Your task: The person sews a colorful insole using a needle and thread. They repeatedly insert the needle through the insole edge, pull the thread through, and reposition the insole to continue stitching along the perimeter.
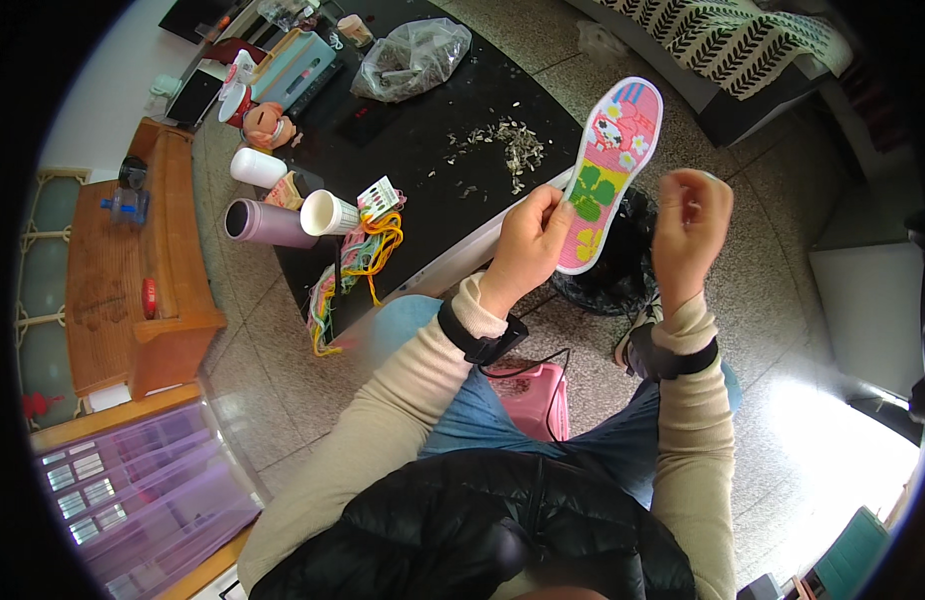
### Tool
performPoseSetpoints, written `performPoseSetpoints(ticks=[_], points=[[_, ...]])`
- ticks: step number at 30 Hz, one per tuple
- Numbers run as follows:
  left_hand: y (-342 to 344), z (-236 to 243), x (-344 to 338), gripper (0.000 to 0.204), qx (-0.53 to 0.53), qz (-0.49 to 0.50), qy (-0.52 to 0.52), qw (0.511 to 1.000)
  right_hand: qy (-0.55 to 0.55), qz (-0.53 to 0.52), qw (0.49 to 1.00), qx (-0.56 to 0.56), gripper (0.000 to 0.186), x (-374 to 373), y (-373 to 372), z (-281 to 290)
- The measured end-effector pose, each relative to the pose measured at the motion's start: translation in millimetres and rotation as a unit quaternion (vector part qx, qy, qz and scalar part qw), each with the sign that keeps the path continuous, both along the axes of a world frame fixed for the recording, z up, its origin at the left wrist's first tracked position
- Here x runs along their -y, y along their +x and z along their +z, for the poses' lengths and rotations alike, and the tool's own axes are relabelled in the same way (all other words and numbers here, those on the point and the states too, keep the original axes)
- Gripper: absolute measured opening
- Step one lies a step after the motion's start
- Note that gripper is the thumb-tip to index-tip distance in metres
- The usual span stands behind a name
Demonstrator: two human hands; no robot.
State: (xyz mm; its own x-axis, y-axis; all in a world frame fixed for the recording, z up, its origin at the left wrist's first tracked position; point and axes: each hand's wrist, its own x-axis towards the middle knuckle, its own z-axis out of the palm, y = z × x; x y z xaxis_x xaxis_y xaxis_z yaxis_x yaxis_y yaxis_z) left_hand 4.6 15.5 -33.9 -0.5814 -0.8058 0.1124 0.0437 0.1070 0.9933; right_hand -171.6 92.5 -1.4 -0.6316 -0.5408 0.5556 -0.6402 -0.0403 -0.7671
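Note:
My left hand (528, 235) grips the left edge of a white-rimmed embroidered insole (611, 170), held at a slant beside the table's edge with its pink face up, showing a cartoon figure, flowers and a green clover. My right hand (691, 215) is raised just right of the insole, apart from it, fingers curled closed; I cannot make out what, if anything, is between them. Colourful embroidery threads (368, 252) with a white card (381, 198) lie at the table's near left corner.
The black table (423, 150) holds seed shells (518, 148), a plastic bag (413, 60), a paper cup (328, 214) and a purple bottle (271, 222). Below are a black-lined bin (593, 295) and pink plastic object (533, 400). A wooden bench (123, 260) stands left, a patterned-covered seat (743, 45) upper right.

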Motion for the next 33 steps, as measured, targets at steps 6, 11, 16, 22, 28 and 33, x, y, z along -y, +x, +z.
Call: performPoseSetpoints(ticks=[6,11,16,22,28,33], points=[[-2,3,-4,0.018,-0.008,-0.037,-0.032,0.999,0.075,0.163,0.981,-0.069,0.018,6,29,4],[-3,2,-7,0.022,0.014,-0.038,-0.017,0.999,0.004,0.204,0.974,-0.097,0.012,4,32,6],[-4,1,-3,0.022,0.009,0.01,-0.059,0.998,-0.007,0.35,0.818,0.456,0.007,-3,34,15],[3,5,10,0.015,0.07,0.082,-0.072,0.992,-0.1,0.406,0.789,0.45,0.011,-9,41,27],[-4,4,7,0.016,-0.035,0.089,-0.039,0.995,0.007,0.333,0.768,0.547,0.011,-1,48,11],[-1,6,7,0.019,-0.024,0.066,-0.062,0.996,0.084,0.303,0.787,0.531,0.018,-1,48,7]])
